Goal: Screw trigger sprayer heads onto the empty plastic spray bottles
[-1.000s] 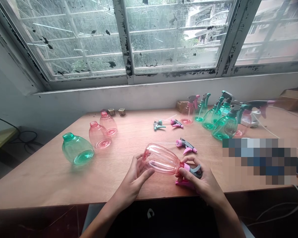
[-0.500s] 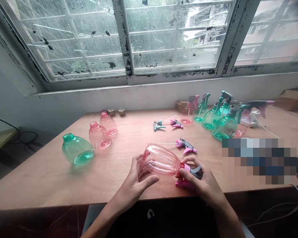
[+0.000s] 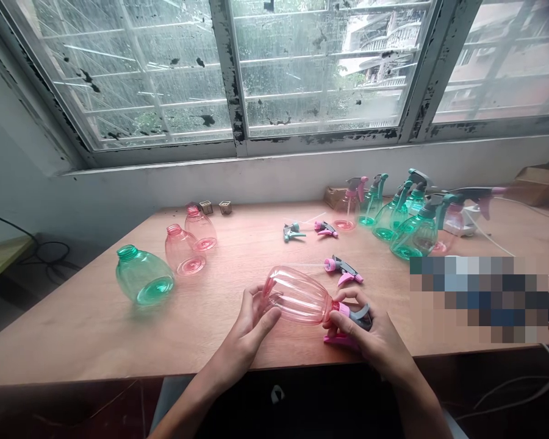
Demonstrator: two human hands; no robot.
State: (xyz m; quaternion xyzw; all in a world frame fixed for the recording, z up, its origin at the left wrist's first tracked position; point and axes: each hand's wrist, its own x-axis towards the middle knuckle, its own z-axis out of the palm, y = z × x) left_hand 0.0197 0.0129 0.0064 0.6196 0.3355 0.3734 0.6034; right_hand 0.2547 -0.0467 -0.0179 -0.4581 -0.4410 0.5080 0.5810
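Observation:
A clear pink spray bottle [image 3: 297, 296] lies on its side in the air between my hands, its base to the left. My left hand [image 3: 251, 326] is closed round the base end, thumb against the near side. At the neck, my right hand [image 3: 363, 329] grips the pink collar of the grey-and-pink spray head [image 3: 360, 316]; the pink trigger points down toward the table edge. Just beyond lies a loose pink-and-grey spray head [image 3: 344, 270]. Farther back are a teal spray head [image 3: 293, 231] and another pink one [image 3: 326, 229].
To the left stand a green bottle [image 3: 144, 277] and two pink bottles [image 3: 183, 251] without heads. Several assembled spray bottles [image 3: 414, 235] stand at the back right. Two small metallic cubes [image 3: 226, 208] sit by the wall. A pixelated patch covers part of the right side.
My left thumb has come in against the bottle's base, and the fingers have closed round it. My right hand stays at the neck.

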